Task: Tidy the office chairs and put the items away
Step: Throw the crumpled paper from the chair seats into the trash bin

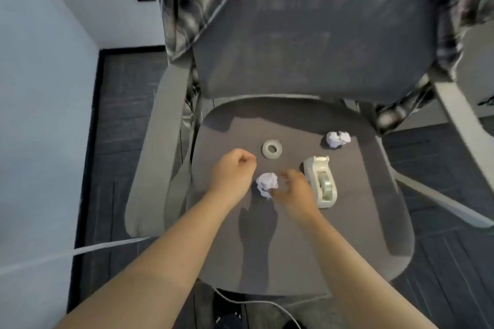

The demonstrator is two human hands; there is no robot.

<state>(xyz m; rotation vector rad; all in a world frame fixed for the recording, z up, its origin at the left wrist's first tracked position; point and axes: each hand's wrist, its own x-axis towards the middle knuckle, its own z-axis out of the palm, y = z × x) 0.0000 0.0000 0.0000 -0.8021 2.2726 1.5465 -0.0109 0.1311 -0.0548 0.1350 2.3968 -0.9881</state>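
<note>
Just beside the tape dispenser [322, 181], the right hand [292, 192] pinches a crumpled paper ball [266, 183]; the left hand [232, 172] is fisted near a tape roll [272, 149] on the chair seat [294, 248].

On a grey office chair seat [294, 235], the right hand [292, 191] touches a crumpled paper ball [266, 181]; the left hand [232, 171], fisted, is beside it.

Grey chair seat [294, 243] w/ flat tape roll [271, 149], white tape dispenser [322, 181] & 2 crumpled paper balls [267, 184] [338, 138], plaid shirt [187, 2] draped over backrest.
</note>
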